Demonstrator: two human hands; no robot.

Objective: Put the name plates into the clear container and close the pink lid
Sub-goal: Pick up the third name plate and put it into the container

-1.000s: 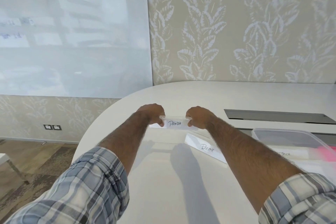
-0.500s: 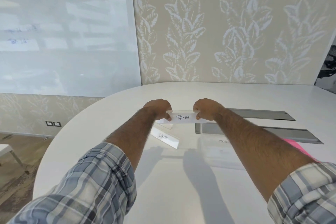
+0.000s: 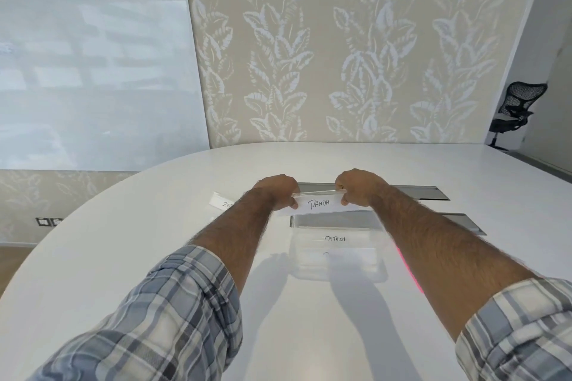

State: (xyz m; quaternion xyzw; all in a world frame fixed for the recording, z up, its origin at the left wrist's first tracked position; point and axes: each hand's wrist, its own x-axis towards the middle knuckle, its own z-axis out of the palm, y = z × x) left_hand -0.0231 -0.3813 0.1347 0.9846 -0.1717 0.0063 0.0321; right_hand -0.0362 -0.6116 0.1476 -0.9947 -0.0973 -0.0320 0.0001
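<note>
clear "panda" name plate (image 3: 320, 203) aloft above open clear container (image 3: 337, 269) with "ostrich" plate (image 3: 335, 238) inside, pink lid (image 3: 408, 269) alongside

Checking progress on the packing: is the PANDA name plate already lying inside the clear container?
No. Both the left hand and right hand hold the PANDA name plate up, beyond the clear container.

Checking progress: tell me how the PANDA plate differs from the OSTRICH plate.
The PANDA plate is held in the air by the left hand and right hand; the OSTRICH plate lies inside the container. PANDA's lettering looks larger and clearer; OSTRICH's is smaller, seen through clear plastic. Both are white, handwritten plates.
</note>
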